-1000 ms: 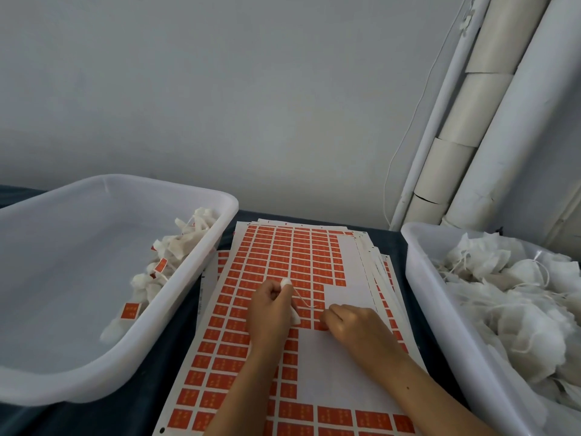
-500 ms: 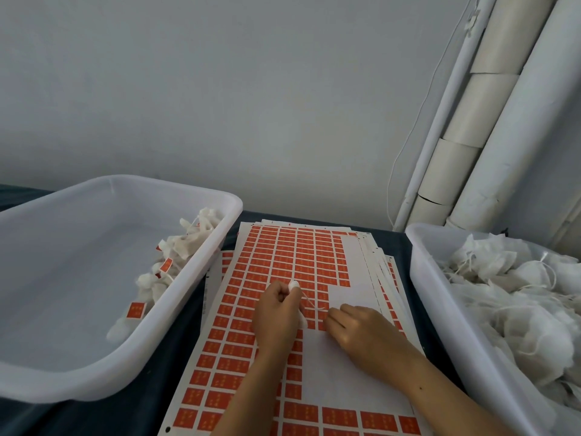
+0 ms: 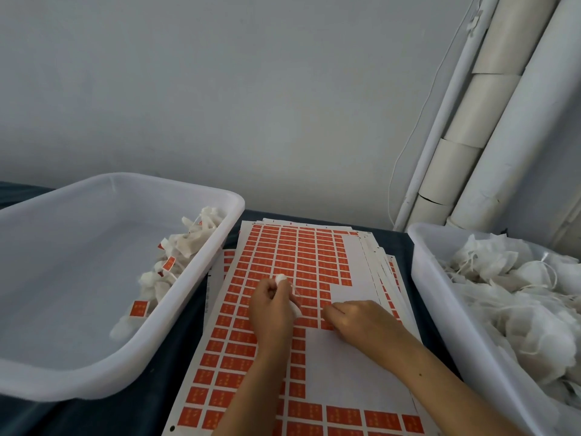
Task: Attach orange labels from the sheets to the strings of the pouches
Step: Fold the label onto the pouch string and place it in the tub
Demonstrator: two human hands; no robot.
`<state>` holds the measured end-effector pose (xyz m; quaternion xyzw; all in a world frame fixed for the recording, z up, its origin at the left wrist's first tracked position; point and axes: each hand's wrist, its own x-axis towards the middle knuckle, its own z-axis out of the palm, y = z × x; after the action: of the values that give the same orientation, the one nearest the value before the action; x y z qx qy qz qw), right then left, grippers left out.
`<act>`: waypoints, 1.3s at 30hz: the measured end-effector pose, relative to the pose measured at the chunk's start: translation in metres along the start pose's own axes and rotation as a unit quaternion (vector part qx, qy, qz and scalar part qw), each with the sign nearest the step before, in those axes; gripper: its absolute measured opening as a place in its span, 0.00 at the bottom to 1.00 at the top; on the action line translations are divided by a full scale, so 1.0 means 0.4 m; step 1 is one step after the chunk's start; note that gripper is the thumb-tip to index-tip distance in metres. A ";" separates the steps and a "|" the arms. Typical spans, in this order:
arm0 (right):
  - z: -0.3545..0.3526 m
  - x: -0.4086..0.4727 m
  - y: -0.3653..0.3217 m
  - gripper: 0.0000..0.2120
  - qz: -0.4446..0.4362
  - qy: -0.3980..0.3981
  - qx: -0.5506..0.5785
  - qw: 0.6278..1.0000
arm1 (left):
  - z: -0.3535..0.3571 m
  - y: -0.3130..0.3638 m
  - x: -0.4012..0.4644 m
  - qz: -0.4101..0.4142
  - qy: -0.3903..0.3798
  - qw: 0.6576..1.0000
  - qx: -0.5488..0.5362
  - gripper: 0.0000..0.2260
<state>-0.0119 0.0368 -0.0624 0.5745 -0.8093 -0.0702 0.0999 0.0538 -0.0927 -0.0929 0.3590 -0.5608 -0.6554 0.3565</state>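
- Your left hand [image 3: 273, 309] grips a pouch [image 3: 280, 278] over the sheet [image 3: 342, 366].
- Your right hand [image 3: 361, 319] seems to pinch a label's edge; the view is unclear.
- Next: peel it, fold round the string.

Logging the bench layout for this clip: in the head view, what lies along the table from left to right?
Left tub holding labelled pouches → label sheets with left hand gripping a pouch → right hand on the sheets → right tub of unlabelled pouches.
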 end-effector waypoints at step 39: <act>0.007 -0.008 0.017 0.18 -0.003 -0.016 0.039 0.999 | 0.003 -0.002 0.004 -0.008 -0.010 1.000 0.021 0.08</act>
<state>-0.0179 0.0421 -0.0637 0.5795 -0.8110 -0.0484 0.0641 0.0520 -0.0935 -0.0937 0.3644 -0.5748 -0.6499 0.3383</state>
